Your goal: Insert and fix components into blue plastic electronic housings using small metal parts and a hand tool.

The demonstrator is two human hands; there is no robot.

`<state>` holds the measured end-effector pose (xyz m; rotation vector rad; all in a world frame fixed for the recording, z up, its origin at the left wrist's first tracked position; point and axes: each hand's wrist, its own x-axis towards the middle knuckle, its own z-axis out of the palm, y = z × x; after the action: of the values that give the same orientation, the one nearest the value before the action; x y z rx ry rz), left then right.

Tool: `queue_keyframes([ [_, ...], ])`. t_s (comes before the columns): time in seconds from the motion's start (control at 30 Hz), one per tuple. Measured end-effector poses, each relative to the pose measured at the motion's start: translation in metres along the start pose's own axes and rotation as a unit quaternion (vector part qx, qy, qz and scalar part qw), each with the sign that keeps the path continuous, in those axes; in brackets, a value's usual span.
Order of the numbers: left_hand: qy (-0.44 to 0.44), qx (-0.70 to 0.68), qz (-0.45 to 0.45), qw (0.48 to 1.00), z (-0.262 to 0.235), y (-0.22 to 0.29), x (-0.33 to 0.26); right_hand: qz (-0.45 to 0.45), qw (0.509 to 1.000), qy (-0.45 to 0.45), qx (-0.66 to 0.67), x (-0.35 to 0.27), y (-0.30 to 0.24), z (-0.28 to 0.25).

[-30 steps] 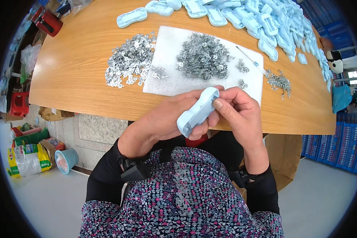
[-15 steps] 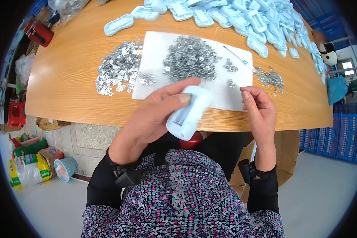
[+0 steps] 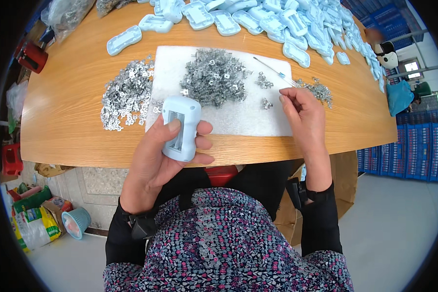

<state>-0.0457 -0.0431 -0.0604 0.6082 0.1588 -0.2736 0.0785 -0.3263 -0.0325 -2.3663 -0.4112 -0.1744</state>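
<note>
Left hand (image 3: 155,155) grips a pale blue plastic housing (image 3: 181,127) at centre frame, open side up, thumb across the lower face, fingers wrapped underneath — housing sits over the near table edge, partly above the white mat (image 3: 238,117). Right hand (image 3: 301,114) reaches to centre right, fingertips pinched at the small heap of metal clips (image 3: 320,90) by the mat's right edge; can't tell whether a clip is actually between the fingers.

To do this step well, judging by the layout: pick one clip cleanly, not a tangled clump, and keep the housing level with its cavity facing up so the part can be seated straight. Thumb should stay clear of the slot.

A thin tool with a blue handle (image 3: 273,71) lies just above the right hand — easy to knock. Big clip pile (image 3: 213,82) on the mat at upper centre, a second loose pile (image 3: 126,95) on bare wood to its left. More blue housings (image 3: 297,24) crowd the top of the frame. Open room: bare wooden table (image 3: 63,131) lower left and the mat's lower strip. Near edge is close under the left hand; a dropped part would go to the floor.
</note>
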Motion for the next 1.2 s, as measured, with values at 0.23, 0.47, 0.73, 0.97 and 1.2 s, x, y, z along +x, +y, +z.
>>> queue_keyframes([
  [0.23,-0.091,-0.152,0.027,0.984,-0.009,-0.001,-0.009,-0.044,0.998,-0.038,-0.019,0.024,-0.029,0.015],
  [0.47,0.007,-0.103,0.131,0.986,-0.029,0.019,-0.032,-0.118,0.979,-0.157,0.056,0.010,-0.086,0.044],
  [0.73,0.054,-0.076,0.150,0.984,-0.032,0.017,-0.043,-0.299,0.948,-0.099,-0.047,0.015,-0.105,0.074],
  [0.97,0.046,-0.045,0.142,0.988,-0.026,0.017,-0.032,-0.270,0.958,-0.062,-0.072,0.021,-0.107,0.077],
  [1.2,0.043,-0.098,0.156,0.982,-0.033,0.015,-0.029,-0.326,0.932,-0.088,-0.132,0.016,-0.128,0.109],
])
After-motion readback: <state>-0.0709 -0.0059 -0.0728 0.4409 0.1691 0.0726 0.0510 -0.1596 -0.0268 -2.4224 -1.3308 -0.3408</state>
